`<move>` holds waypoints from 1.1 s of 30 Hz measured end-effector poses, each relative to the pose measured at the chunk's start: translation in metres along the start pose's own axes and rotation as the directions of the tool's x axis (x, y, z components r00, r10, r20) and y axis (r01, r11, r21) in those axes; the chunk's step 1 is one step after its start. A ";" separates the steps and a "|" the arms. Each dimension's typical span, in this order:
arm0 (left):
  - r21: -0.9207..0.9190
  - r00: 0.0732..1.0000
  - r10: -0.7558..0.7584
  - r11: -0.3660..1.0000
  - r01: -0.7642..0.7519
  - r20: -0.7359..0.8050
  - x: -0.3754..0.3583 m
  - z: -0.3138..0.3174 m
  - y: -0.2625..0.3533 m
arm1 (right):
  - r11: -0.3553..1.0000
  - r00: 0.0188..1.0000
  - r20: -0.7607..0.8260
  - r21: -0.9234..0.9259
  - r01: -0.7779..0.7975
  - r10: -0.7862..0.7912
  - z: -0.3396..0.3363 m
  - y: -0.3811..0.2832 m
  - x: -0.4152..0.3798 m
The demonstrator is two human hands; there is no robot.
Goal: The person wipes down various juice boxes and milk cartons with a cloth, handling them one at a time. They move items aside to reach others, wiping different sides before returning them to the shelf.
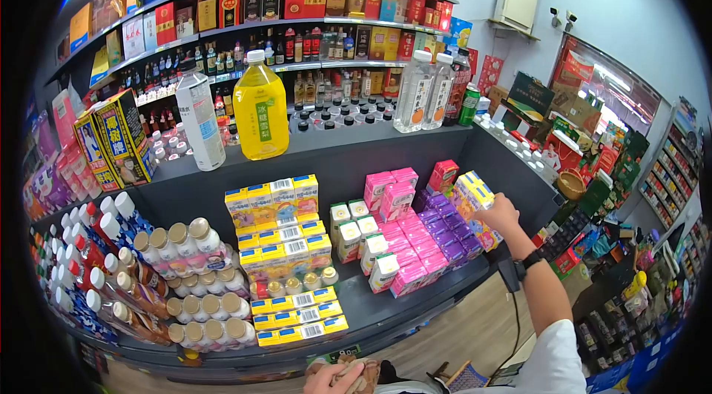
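My right hand point(501, 214), with a dark band on the wrist, is closed on the side of a yellow and white drink carton pack point(472, 191) at the right end of the shelf. Purple cartons point(449, 225) stand just left of it, beside pink cartons point(415, 246). At the bottom edge, my left hand point(332, 379) has its fingers curled on a crumpled brown and tan cloth point(366, 377). Part of that hand is cut off by the frame. Where my right fingertips meet the pack is partly hidden.
Yellow carton packs point(285, 246) and capped white bottles point(211, 305) fill the shelf's middle and left. On the ledge above stand a large yellow drink bottle point(261, 108) and clear bottles point(414, 94). A cable point(517, 327) hangs below my right wrist.
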State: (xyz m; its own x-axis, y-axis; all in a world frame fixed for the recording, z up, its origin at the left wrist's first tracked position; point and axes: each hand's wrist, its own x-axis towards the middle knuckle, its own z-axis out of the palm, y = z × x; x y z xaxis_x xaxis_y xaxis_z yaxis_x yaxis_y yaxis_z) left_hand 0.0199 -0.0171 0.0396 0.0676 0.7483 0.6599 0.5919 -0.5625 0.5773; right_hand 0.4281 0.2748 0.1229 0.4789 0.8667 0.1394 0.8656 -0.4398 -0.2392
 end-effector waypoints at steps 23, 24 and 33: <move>0.097 0.999 -0.037 0.995 0.035 0.016 0.014 0.014 -0.005 | 1.000 0.988 0.151 -0.013 -0.025 0.027 0.041 0.005 0.048; 0.104 0.999 -0.034 0.994 0.032 0.014 0.013 0.013 -0.005 | 1.000 0.989 0.145 -0.012 -0.020 0.021 0.040 0.005 0.049; 0.077 0.998 -0.069 0.995 0.070 -0.010 0.012 0.012 -0.007 | 0.996 0.975 -0.206 -0.038 0.076 -0.083 0.025 -0.004 0.028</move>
State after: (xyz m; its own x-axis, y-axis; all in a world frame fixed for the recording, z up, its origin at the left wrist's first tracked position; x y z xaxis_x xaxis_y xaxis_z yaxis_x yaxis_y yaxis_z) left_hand 0.0265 0.0001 0.0380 0.0182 0.7820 0.6230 0.6550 -0.4801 0.5835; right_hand 0.4348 0.3067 0.1039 0.4255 0.8330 0.3537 0.9046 -0.3808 -0.1914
